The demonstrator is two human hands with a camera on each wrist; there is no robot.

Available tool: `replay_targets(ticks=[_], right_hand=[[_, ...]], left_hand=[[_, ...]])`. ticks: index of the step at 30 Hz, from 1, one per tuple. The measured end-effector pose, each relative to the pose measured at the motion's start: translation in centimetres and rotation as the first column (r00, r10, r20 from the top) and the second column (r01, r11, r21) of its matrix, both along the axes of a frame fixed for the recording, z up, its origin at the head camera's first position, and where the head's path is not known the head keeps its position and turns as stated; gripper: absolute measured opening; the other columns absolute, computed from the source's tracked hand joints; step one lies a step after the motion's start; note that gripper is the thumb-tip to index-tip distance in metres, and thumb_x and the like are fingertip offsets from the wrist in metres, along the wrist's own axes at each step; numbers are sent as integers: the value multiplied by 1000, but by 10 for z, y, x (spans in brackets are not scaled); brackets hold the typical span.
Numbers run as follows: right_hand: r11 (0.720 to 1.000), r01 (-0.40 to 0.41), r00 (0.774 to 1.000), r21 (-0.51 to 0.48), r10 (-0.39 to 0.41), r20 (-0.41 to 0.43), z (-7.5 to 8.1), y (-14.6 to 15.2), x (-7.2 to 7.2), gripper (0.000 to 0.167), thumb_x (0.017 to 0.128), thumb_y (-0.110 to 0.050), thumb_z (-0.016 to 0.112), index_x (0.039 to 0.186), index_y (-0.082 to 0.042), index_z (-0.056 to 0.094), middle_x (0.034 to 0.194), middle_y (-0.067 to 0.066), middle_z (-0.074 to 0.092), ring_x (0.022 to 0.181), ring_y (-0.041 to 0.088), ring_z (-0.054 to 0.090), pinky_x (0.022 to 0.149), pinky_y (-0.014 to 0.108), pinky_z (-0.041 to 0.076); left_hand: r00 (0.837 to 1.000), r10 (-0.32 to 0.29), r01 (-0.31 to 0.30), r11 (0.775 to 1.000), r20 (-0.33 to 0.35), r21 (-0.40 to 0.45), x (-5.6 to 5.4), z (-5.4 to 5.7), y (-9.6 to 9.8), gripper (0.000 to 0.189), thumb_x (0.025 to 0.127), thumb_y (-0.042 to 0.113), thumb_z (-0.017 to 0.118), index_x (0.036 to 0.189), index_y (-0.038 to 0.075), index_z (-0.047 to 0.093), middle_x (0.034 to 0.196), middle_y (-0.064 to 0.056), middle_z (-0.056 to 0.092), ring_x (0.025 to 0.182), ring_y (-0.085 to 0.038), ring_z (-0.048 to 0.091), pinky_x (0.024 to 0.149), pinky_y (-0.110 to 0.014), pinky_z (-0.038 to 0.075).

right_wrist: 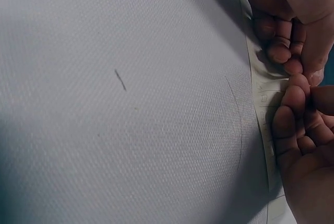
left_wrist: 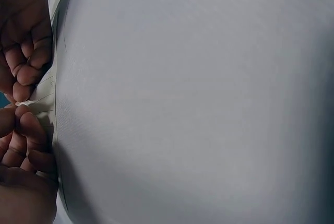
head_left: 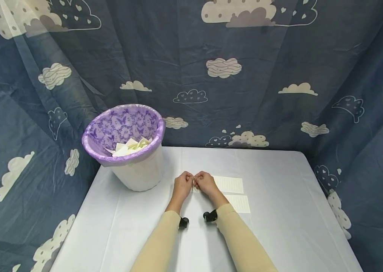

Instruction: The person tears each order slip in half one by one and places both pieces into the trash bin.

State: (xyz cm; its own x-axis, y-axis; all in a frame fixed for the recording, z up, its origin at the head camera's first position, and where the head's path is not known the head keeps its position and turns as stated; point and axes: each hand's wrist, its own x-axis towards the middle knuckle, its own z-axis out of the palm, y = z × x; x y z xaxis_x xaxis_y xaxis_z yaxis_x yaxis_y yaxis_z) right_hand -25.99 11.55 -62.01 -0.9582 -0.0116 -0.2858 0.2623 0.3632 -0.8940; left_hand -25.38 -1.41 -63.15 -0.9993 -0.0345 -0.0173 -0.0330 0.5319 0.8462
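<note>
My left hand [head_left: 183, 184] and right hand [head_left: 206, 183] meet fingertip to fingertip over the white table. Between them they pinch a pale, thin sheet of paper [left_wrist: 46, 94] at its edge. Faint printed lines and small marks show on this paper [right_wrist: 264, 104] in the right wrist view, and it is creased where the fingertips come together. Curled fingers hide much of the sheet. Just right of the hands lies a flat off-white lined strip [head_left: 229, 185], partly behind the right hand. Nearer the body is another such strip [head_left: 239, 204], crossed by the right wrist.
To the left stands a white bin [head_left: 140, 175] with a purple butterfly-patterned liner [head_left: 123, 121] folded over its rim. Several pale paper pieces [head_left: 131, 146] lie inside it. A dark blue cloud-print curtain [head_left: 184, 45] surrounds the white table [head_left: 279, 211] at the back and sides.
</note>
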Motion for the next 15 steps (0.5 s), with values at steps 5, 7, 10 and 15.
replay_targets(ticks=[5,7,10,15], right_hand=[[1000,6,1000,10,-6,-10,2,1,2,13,104,-9,59,99,-1,68,69,-1,67,61,8,58,57,18,45],[1000,11,1000,9,-11,-9,2,1,2,14,104,-9,58,98,-1,68,70,0,67,61,9,58,57,19,45],[1000,17,1000,15,-17,-17,2,1,2,17,106,-10,58,97,-1,69,69,0,67,62,9,58,57,19,45],[999,26,999,31,-25,-40,1,0,7,19,106,-12,57,98,0,70,68,-1,66,61,9,59,57,18,46]], left_hand=[[1000,-10,10,1000,-16,-17,0,0,-1,12,104,14,64,100,7,73,81,-2,68,71,-10,57,66,-26,48],[1000,-14,14,1000,-20,-18,-1,1,-2,12,104,15,64,100,8,73,81,-2,69,71,-10,58,67,-26,49],[1000,-20,20,1000,-11,-9,-1,1,-3,13,104,15,63,98,8,72,80,-2,69,70,-10,57,67,-27,49],[1000,-24,24,1000,2,-7,4,3,-3,15,105,16,62,97,9,72,80,-1,69,70,-9,58,66,-25,49]])
